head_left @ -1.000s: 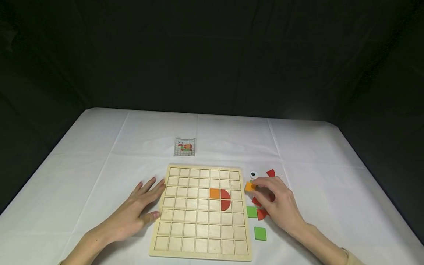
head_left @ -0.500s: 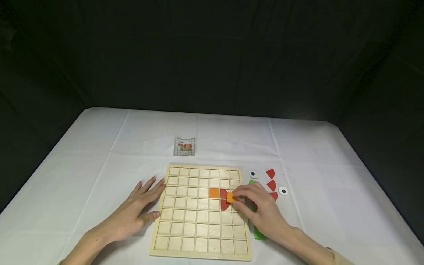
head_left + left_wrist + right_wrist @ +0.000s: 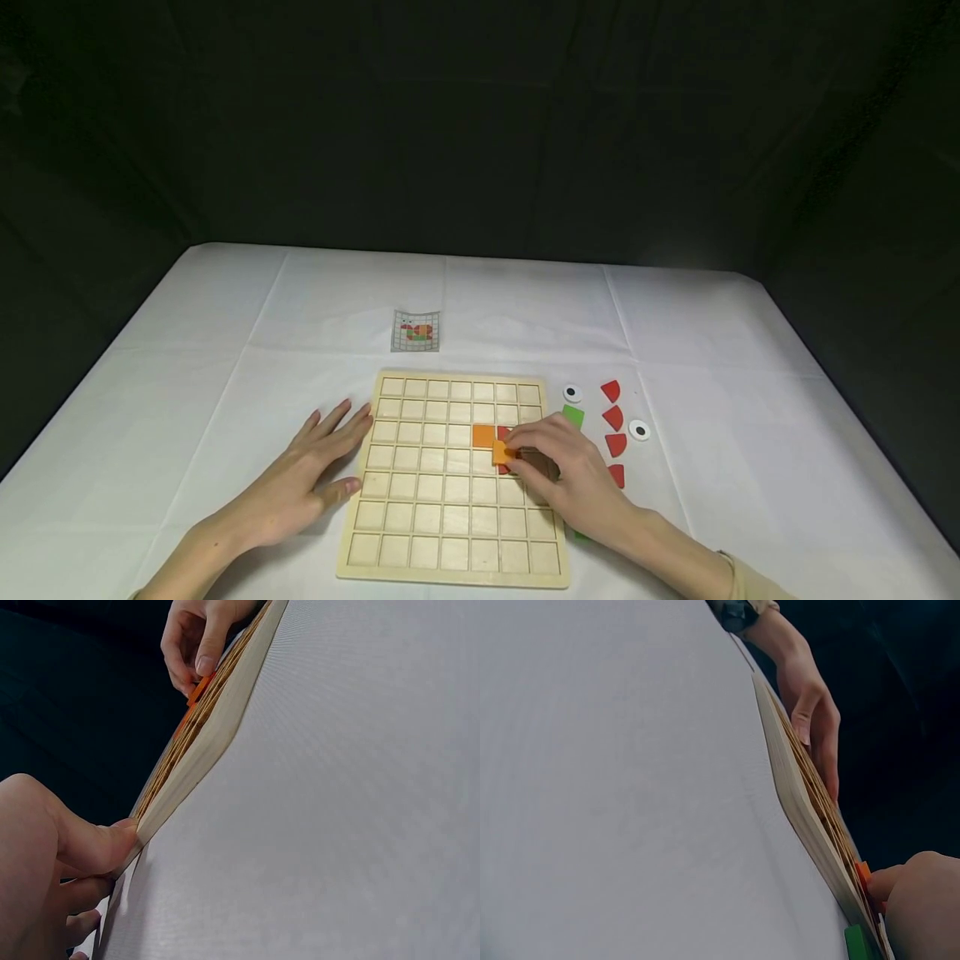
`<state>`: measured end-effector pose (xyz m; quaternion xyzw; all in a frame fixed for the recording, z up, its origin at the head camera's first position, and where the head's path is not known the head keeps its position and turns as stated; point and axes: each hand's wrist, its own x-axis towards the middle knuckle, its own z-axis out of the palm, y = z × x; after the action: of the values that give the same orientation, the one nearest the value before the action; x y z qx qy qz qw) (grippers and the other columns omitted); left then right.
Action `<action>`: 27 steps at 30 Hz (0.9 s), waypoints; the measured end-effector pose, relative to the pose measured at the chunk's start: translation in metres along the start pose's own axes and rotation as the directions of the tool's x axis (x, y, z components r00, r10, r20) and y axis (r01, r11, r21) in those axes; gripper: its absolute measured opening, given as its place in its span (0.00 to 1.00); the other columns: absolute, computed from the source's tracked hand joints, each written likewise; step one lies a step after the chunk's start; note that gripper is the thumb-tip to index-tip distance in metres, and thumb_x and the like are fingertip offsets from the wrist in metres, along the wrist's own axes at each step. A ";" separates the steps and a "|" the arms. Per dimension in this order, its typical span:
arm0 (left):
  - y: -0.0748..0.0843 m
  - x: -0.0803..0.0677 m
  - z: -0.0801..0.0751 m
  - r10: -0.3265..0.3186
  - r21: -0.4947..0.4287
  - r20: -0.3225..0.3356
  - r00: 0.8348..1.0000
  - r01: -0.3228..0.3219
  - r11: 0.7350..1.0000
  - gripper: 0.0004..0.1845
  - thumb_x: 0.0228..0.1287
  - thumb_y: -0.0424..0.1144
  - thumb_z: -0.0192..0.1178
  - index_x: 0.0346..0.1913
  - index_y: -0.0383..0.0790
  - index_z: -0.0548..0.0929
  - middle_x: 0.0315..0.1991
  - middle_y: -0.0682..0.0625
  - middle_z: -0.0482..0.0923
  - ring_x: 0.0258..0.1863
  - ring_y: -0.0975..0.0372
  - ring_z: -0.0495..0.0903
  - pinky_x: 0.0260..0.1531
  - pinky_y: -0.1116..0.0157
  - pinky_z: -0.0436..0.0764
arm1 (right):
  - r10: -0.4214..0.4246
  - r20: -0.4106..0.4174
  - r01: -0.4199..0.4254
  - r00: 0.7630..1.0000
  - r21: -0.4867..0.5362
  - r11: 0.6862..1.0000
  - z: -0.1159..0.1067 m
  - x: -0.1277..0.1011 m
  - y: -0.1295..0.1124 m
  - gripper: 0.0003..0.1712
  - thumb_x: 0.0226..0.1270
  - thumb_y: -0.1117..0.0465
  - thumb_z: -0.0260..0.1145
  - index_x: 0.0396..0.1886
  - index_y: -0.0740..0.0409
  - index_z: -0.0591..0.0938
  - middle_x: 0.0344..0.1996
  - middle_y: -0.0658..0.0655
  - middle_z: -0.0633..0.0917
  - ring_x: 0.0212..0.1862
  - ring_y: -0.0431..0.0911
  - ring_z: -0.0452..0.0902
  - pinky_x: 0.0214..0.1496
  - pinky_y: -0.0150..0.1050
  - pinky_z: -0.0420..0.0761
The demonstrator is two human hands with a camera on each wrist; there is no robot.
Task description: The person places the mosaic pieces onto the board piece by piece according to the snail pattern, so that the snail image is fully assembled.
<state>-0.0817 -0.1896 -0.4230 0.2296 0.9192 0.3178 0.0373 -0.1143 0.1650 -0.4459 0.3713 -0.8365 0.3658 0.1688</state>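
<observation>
My right hand (image 3: 573,471) pinches an orange square tile (image 3: 502,452) between thumb and fingers, low over the wooden grid board (image 3: 429,518). In the right wrist view that orange tile (image 3: 863,874) shows at my fingertips. Another orange square (image 3: 483,435) lies in a cell just up and left of it. Red quarter-circle pieces (image 3: 503,432) beside it are partly hidden by my right hand and the held tile. My left hand (image 3: 300,475) lies spread along the board's left edge, fingertips and thumb touching it; the left wrist view shows the thumb (image 3: 105,846) against the rim.
Right of the board lie several loose red quarter-circles (image 3: 612,418), a green square (image 3: 573,416) and two white eye discs (image 3: 572,392) (image 3: 639,430). Another green piece (image 3: 582,536) is mostly covered by my right arm. A small pattern card (image 3: 416,331) lies beyond the board on the white tablecloth (image 3: 225,317).
My right hand has carried the orange square left from the loose pieces to over the board, beside the red pieces. The left hand has stayed at the board's edge.
</observation>
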 end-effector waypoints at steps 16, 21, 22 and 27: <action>-0.002 0.000 0.001 0.011 -0.003 -0.006 1.000 -0.011 1.000 0.39 0.67 0.40 0.64 0.77 0.38 0.59 0.79 0.51 0.52 0.80 0.49 0.44 0.80 0.60 0.32 | -0.087 -0.023 0.088 0.996 0.025 0.996 0.010 0.006 -0.006 0.11 0.57 0.65 0.75 0.39 0.51 0.88 0.41 0.45 0.88 0.46 0.38 0.77 0.51 0.22 0.75; -0.001 0.000 0.001 0.010 0.004 -0.007 1.000 -0.010 1.000 0.39 0.66 0.39 0.64 0.77 0.38 0.60 0.80 0.51 0.52 0.80 0.49 0.44 0.80 0.59 0.32 | -0.073 -0.020 0.074 0.997 0.031 0.997 0.012 0.007 -0.009 0.11 0.57 0.65 0.76 0.39 0.51 0.88 0.41 0.46 0.88 0.46 0.38 0.77 0.49 0.20 0.75; -0.001 0.000 0.001 0.008 0.004 -0.006 1.000 -0.008 1.000 0.39 0.66 0.39 0.64 0.77 0.38 0.60 0.80 0.51 0.52 0.80 0.49 0.44 0.80 0.59 0.32 | -0.072 -0.020 0.073 0.997 0.031 0.997 0.012 0.007 -0.009 0.10 0.57 0.65 0.76 0.39 0.51 0.88 0.41 0.46 0.89 0.45 0.38 0.77 0.49 0.20 0.76; -0.001 0.001 0.001 0.001 0.005 -0.003 1.000 -0.001 1.000 0.39 0.66 0.39 0.64 0.77 0.38 0.60 0.80 0.52 0.52 0.80 0.50 0.44 0.80 0.59 0.32 | -0.079 -0.020 0.080 0.997 0.030 0.996 0.014 0.008 -0.011 0.10 0.56 0.66 0.76 0.38 0.52 0.88 0.40 0.47 0.89 0.44 0.38 0.77 0.47 0.19 0.76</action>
<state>-0.0825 -0.1893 -0.4242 0.2297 0.9198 0.3161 0.0352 -0.1114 0.1457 -0.4460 0.4032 -0.8138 0.3751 0.1856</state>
